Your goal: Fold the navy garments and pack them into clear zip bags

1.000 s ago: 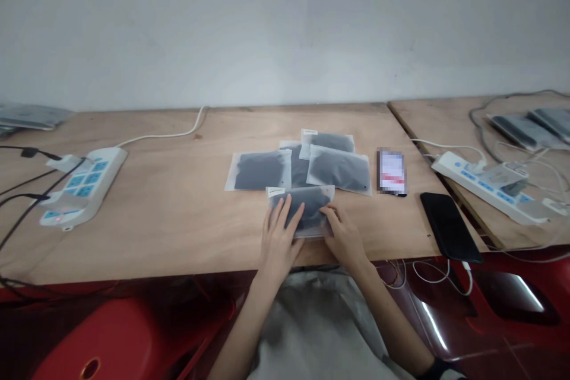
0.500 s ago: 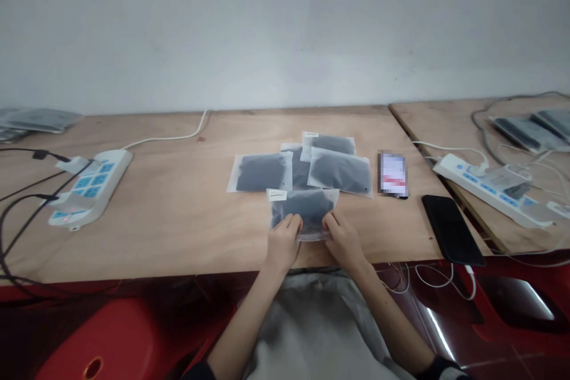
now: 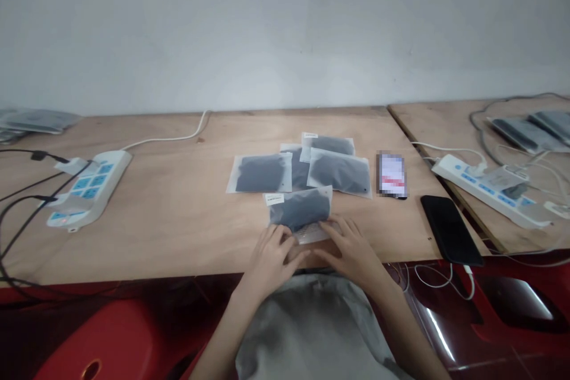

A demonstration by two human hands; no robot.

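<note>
A clear plastic bag with dark cloth inside (image 3: 300, 210) lies near the front edge of the wooden table (image 3: 178, 219). My left hand (image 3: 271, 252) rests at the bag's near left corner, fingers stretched toward it. My right hand (image 3: 351, 246) lies flat at its near right edge, fingertips on the empty plastic flap. Behind it lie several similar bags (image 3: 312, 167), partly overlapping.
A lit phone (image 3: 391, 174) and a dark phone (image 3: 450, 228) on a cable lie to the right. White power strips sit at the left (image 3: 89, 187) and on the neighbouring table (image 3: 485, 189). More flat packs (image 3: 529, 129) lie far right. A red stool (image 3: 116, 338) stands below.
Both hands slid back toward the table's front edge and flattened out. The dark cloth now sits bunched in the far part of the near bag, leaving its near flap empty.
</note>
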